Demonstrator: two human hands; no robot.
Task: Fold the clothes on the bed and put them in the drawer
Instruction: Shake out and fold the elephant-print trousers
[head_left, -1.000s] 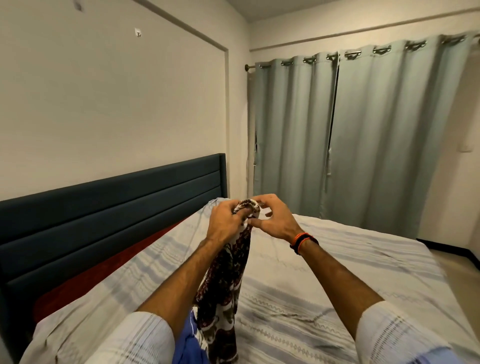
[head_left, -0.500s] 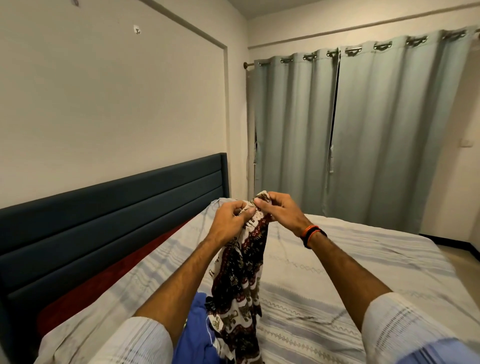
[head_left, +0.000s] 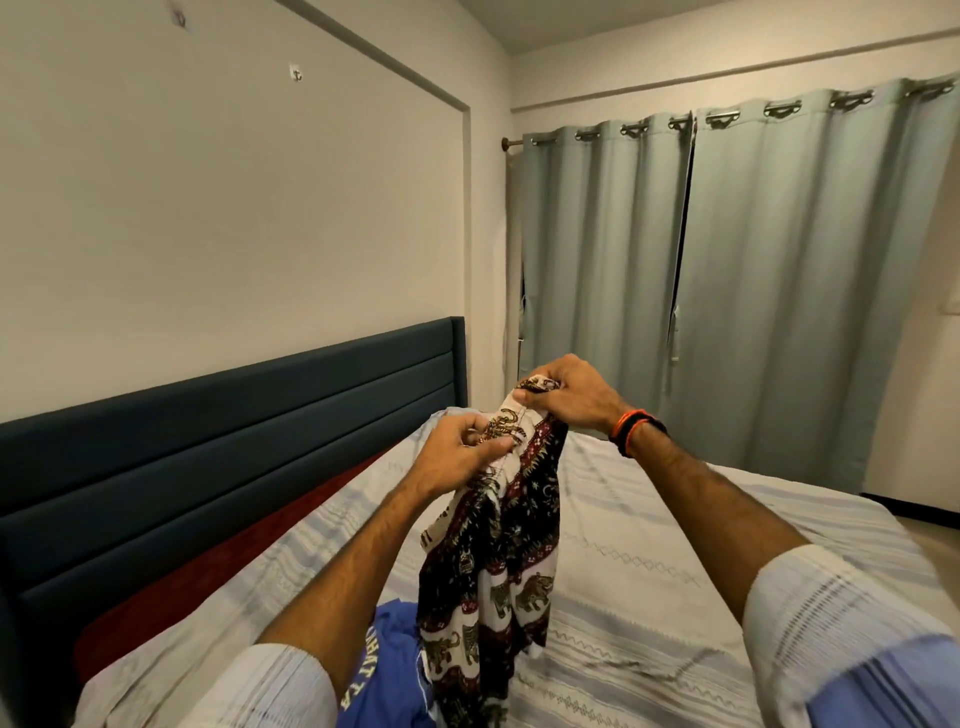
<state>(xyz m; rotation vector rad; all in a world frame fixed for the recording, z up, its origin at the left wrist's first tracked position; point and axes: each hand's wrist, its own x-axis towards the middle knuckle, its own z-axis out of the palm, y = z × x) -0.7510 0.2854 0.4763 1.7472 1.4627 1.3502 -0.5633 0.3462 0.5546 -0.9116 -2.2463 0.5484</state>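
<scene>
Both hands up over the bed w/ grey-striped white sheet (head_left: 649, 566). Left hand (head_left: 460, 457) pinches the top edge of a dark maroon, black & cream elephant-print cotton garment (head_left: 493, 561), thumb over cloth, fingers curled. Right hand (head_left: 563, 395) grips the same edge a bit higher & to the right, fingers closed round a bunched corner; orange-and-black wristband (head_left: 631, 431) on that wrist. Garment hangs down btwn the forearms, lower end near a crumpled blue T-shirt w/ white lettering (head_left: 387, 670) lying on the sheet. Dark teal padded headboard (head_left: 208, 421) at left, grey-green eyelet curtains (head_left: 753, 280) behind.
</scene>
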